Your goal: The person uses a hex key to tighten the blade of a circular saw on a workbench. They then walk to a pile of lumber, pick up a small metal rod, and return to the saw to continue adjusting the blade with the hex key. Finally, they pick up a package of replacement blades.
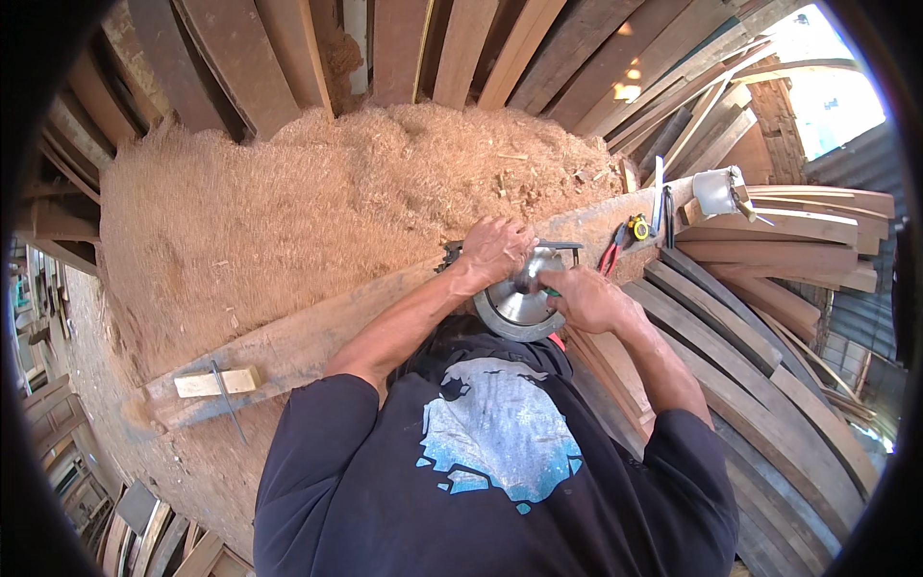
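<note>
A round silver metal tool (522,306), by its look a circular saw with a disc and a grey curved rim, rests at the edge of a long plank (317,322) in front of my chest. My left hand (495,252) is closed over its far left side, by a dark flat bar. My right hand (594,300) is closed at the disc's right side on a slim green-handled tool (550,291), mostly hidden by the fingers. Right of the hands on the plank lie red-handled pliers (609,260) and a yellow tape measure (637,228).
A large sawdust heap (269,212) spreads beyond the plank. Boards (404,48) lean along the back. Curved timbers (760,385) are stacked at right. A white container (713,192) stands at the plank's right end; a pale wood block (217,382) lies at its left end.
</note>
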{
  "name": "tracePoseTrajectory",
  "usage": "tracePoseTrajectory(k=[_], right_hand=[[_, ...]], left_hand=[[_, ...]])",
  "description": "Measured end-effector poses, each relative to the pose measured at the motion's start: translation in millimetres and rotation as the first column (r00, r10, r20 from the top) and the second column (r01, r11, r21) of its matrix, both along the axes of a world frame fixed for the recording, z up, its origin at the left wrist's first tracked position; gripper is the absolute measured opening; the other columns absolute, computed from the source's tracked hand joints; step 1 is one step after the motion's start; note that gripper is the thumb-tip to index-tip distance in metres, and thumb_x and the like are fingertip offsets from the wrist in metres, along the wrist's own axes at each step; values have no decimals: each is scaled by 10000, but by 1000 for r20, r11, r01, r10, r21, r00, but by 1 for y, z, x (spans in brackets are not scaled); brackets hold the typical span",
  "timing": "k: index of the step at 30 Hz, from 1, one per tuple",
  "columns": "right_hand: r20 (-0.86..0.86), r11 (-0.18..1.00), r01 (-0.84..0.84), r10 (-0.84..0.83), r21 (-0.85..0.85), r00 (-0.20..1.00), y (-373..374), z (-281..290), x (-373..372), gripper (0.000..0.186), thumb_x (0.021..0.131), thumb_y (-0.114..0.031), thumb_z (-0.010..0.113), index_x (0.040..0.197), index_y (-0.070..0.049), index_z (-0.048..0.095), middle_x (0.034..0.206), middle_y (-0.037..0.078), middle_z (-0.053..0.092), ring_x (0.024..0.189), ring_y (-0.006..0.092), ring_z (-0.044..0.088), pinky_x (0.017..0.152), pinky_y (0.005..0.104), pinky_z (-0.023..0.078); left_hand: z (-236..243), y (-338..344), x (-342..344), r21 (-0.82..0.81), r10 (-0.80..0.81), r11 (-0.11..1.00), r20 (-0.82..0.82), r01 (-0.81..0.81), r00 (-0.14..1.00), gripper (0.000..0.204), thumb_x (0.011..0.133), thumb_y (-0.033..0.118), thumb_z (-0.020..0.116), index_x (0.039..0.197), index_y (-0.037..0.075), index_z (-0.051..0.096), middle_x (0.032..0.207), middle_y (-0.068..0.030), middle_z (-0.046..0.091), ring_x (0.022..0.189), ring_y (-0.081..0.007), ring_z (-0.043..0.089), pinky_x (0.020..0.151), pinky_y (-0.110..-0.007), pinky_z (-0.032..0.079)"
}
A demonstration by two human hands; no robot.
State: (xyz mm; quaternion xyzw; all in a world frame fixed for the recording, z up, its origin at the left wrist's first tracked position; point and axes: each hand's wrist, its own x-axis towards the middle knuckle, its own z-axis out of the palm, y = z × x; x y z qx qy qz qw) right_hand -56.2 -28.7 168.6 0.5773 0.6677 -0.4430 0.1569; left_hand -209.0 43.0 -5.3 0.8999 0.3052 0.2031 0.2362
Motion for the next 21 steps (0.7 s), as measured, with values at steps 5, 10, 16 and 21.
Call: tracePoseTrajectory(k=[5,10,16,21], right_hand=[[378,784,-382,204,489,903,-15,13,-13,274,933,-150,597,1185,-144,705,1160,206,701,1277,375,566,1126,570,358],[122,809,345,-448,476,886,-42,44,-38,360,991,-280,587,1161,24,678,1028,213,724,1069,345,671,982,511,464],[-348,429,903,-849,-16,397,-59,-13,-48,510,977,-292,681,1231,134,558,796,113,718,713,205,684,664,336,536],[-287,536,829,-829,-160,480,-48,-31,-15,350,895,-37,618,1245,-37,628,905,171,739,730,229,705,652,367,547]], left_hand=[[5,-1,0,-99,-20,995,-54,15,998,292,1035,360,535,975,119,690,969,-112,698,939,-320,699,819,-472,539],[2,1,-5,-113,-30,993,-122,16,992,307,1040,366,519,997,123,702,994,-111,702,952,-322,700,834,-479,536],[7,-1,-1,-127,-29,992,-82,18,996,300,1042,356,517,991,124,700,999,-108,704,959,-321,701,833,-484,536],[8,1,-8,-110,-21,994,-117,8,993,291,1041,345,529,977,112,692,997,-107,708,971,-316,703,828,-480,539]])
